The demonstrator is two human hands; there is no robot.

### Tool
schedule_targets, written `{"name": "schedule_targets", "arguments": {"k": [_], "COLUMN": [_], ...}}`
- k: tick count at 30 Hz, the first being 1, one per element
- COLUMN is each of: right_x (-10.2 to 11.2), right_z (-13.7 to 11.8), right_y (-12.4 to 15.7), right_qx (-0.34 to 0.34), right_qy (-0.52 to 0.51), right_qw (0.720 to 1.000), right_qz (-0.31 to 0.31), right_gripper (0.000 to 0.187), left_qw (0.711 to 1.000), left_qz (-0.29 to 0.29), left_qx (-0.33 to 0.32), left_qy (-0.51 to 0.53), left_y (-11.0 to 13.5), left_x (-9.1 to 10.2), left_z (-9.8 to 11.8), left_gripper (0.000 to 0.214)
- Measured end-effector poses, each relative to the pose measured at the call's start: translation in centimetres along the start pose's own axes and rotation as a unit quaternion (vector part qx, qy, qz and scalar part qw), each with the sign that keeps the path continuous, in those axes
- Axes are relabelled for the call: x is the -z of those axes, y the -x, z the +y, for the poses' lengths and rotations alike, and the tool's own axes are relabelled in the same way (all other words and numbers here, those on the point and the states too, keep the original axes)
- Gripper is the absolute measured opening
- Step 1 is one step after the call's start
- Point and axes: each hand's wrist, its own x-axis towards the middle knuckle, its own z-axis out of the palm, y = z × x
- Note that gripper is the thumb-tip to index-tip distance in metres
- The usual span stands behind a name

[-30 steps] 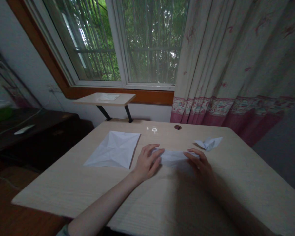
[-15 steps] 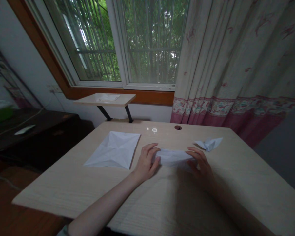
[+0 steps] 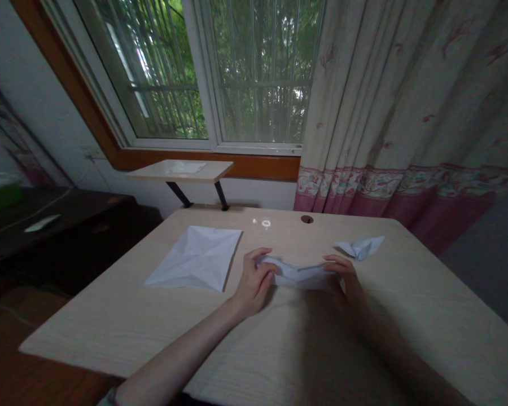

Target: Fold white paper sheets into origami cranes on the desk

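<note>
A folded strip of white paper [image 3: 301, 275] stretches between my two hands, low over the desk, with a dip along its top edge near the middle. My left hand [image 3: 254, 277] pinches its left end between thumb and fingers. At the other end, my right hand [image 3: 344, 275] grips the paper, its thumb partly in shadow. Left of my hands lies a creased, square white sheet [image 3: 198, 256], spread flat. Beyond my right hand sits a folded paper figure [image 3: 360, 247] with two pointed wings.
The light wood desk [image 3: 152, 332] has a round cable hole [image 3: 307, 219] near its back edge. A small raised shelf [image 3: 148, 172] at the back left holds another white paper [image 3: 186, 167]. A patterned curtain [image 3: 376, 186] hangs behind the right side. A dark side table [image 3: 101, 214] stands left.
The paper strip's top edge has gone from nearly straight to bent open, dipping in the middle. My left thumb has moved up onto the paper. The flat sheet and the winged figure stay put.
</note>
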Motion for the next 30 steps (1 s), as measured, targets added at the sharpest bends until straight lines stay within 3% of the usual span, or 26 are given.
{"name": "schedule_targets", "arguments": {"k": [14, 18, 24, 30], "right_x": [0.2, 0.0, -0.1, -0.1], "right_z": [-1.2, -0.7, -0.3, -0.4], "right_y": [0.0, 0.2, 0.5, 0.6], "right_qx": [0.035, 0.023, 0.008, 0.018], "right_qy": [0.031, 0.025, 0.018, 0.002], "right_qw": [0.998, 0.999, 1.000, 1.000], "right_qz": [-0.032, -0.026, -0.012, -0.008], "right_gripper": [0.034, 0.034, 0.035, 0.034], "left_qw": [0.995, 0.990, 0.991, 0.986], "left_qz": [-0.022, -0.043, -0.022, -0.061], "left_qx": [-0.079, -0.118, -0.119, -0.132], "left_qy": [-0.065, -0.070, -0.061, -0.083], "left_y": [-0.9, -0.9, -0.8, -1.1], "left_x": [0.6, 0.7, 0.9, 1.0], "left_z": [1.2, 0.9, 0.8, 0.7], "left_gripper": [0.044, 0.040, 0.044, 0.039]}}
